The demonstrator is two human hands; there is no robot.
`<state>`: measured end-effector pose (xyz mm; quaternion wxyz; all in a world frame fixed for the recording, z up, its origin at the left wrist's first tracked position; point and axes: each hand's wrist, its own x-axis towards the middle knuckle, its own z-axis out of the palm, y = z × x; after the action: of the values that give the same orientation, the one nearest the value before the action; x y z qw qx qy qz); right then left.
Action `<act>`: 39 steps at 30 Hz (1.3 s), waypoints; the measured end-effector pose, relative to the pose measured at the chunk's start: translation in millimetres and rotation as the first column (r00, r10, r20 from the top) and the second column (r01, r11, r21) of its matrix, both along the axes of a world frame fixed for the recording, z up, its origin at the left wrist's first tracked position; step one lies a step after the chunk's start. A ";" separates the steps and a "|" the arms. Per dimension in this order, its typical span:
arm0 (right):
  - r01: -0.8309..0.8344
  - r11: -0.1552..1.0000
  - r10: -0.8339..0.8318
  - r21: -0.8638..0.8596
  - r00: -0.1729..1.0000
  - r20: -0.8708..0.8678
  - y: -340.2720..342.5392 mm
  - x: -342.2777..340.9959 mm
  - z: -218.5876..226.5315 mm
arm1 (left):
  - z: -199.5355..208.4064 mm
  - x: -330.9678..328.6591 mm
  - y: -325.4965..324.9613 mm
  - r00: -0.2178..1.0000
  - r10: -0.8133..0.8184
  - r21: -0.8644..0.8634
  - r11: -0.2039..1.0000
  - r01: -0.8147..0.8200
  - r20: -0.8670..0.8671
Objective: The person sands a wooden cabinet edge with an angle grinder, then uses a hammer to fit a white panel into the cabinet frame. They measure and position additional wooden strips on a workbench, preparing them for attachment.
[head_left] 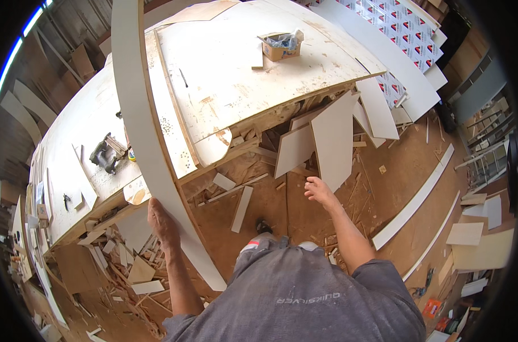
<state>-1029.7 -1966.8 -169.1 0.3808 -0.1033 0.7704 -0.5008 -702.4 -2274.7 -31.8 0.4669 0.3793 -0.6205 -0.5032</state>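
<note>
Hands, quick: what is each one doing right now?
Left hand: closed on the edge of the long white board, holding it.
Right hand: open, holding nothing, reaching toward the leaning white panel.

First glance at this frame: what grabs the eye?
The long white strip, which runs from the top edge down past the left hand gripping it. Behind it lies the big pale workbench with a small cardboard box on top. The right hand hangs open over the offcut-littered floor.

Grey short-sleeved T-shirt with pale printed lettering, bare forearms, dark shoe below.
</note>
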 end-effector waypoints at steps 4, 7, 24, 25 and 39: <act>-0.109 0.991 0.115 -0.073 0.988 0.098 -68.2 -44.6 -7.5 | -6.3 -33.5 -5.1 0.997 0.051 0.051 0.997 -0.054 0.064; -0.106 0.989 0.126 -0.107 0.972 0.200 -113.6 -90.2 -10.8 | -4.9 -48.8 12.0 0.986 0.143 0.097 0.984 -0.150 0.082; 0.230 0.957 -0.094 -0.177 0.823 0.561 -274.6 -250.7 -122.0 | -6.2 -144.2 204.1 0.648 0.592 0.064 0.712 -0.699 0.479; 0.198 0.969 -0.083 -0.149 0.827 0.557 -272.8 -253.1 -118.3 | -6.4 -147.6 212.4 0.631 0.596 0.049 0.707 -0.706 0.497; -0.470 0.674 0.644 -0.570 0.752 0.142 -232.8 -105.4 78.1 | -55.5 -100.0 338.0 0.714 0.383 0.186 0.794 -0.579 0.586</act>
<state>-1135.2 -2199.6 -90.9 0.6001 -0.3459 0.4674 -0.5493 -802.3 -1936.7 -87.3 0.3209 0.7290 -0.4977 -0.3432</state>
